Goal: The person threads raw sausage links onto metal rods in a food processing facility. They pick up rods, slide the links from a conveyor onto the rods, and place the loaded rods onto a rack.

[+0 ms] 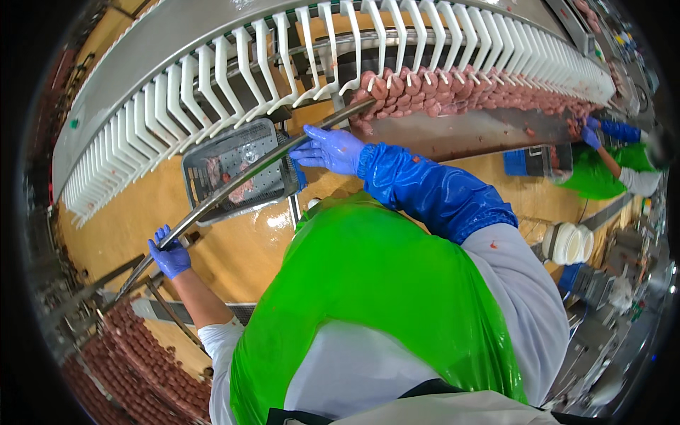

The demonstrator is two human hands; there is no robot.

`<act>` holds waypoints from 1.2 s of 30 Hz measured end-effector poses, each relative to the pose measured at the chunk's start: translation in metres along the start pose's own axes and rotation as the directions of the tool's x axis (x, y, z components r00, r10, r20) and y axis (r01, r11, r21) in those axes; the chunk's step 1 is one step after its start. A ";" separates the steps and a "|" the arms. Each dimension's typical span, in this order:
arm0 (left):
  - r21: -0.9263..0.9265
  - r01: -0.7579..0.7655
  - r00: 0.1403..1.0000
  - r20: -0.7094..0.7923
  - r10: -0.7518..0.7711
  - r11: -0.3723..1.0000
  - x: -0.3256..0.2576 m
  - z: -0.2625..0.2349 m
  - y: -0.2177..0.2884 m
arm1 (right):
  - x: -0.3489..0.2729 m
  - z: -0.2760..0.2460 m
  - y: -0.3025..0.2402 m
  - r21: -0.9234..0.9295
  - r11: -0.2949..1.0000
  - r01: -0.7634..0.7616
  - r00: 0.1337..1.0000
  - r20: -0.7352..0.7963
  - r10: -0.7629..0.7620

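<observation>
A long metal rod (225,190) slants across in front of me, its lower left end near a rack of sausages (145,347). My left hand (170,256), in a purple glove, is closed around its lower part, fingers curled loosely. Farther up, my gloved right hand (333,150) holds the rod between thumb and fingers, the fingers partly extended. The rod's upper end reaches the nearest of the pink linked sausages (425,92). These hang bunched from a row of white plastic hooks (241,67) on a curved overhead conveyor. No sausages hang on the hooks at the left.
A grey perforated crate (273,188) with meat scraps stands beneath the rod. A metal tray (425,134) runs under the sausages. At far right, a co-worker's gloved hand (589,134) is by the sausages, near another crate (559,159). White buckets (567,243) stand at right.
</observation>
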State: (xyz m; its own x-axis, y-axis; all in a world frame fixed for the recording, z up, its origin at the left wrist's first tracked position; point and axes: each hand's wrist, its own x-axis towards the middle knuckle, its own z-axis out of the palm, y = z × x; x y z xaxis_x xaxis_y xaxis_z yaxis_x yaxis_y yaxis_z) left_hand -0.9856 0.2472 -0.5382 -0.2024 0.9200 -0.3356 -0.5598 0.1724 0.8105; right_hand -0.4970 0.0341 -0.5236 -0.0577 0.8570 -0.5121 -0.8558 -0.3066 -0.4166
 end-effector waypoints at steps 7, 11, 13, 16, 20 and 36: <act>0.081 0.249 0.922 0.285 -0.262 0.965 0.066 0.079 -0.033 | 0.019 -0.013 -0.021 0.085 0.951 0.297 0.948 -0.144 -0.283; 0.107 0.381 0.805 0.451 -0.386 0.918 0.086 0.103 -0.079 | 0.009 -0.018 -0.031 0.028 0.893 0.448 0.847 -0.333 -0.414; 0.078 0.419 0.755 0.522 -0.396 0.904 0.093 0.113 -0.100 | 0.009 -0.028 -0.033 -0.014 0.874 0.486 0.821 -0.336 -0.462; 0.086 0.410 0.793 0.458 -0.402 0.908 0.051 0.149 -0.137 | 0.009 -0.058 -0.030 -0.031 0.885 0.464 0.846 -0.279 -0.454; 0.125 0.433 0.800 0.402 -0.444 0.893 -0.002 0.194 -0.179 | -0.052 -0.067 -0.027 -0.174 0.929 0.326 0.915 -0.189 -0.357; 0.580 -0.568 0.691 0.722 -0.044 0.584 0.006 0.213 -0.220 | -0.272 -0.289 -0.088 -0.290 0.752 0.591 0.406 -0.698 -0.589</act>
State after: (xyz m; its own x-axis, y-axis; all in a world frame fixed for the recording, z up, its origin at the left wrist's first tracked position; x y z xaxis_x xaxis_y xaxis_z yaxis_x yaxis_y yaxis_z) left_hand -0.6919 0.2896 -0.6162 0.4647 0.8820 0.0788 0.2537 -0.2179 0.9424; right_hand -0.2575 -0.2918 -0.5647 0.8397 0.2398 -0.4872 -0.5286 0.1558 -0.8344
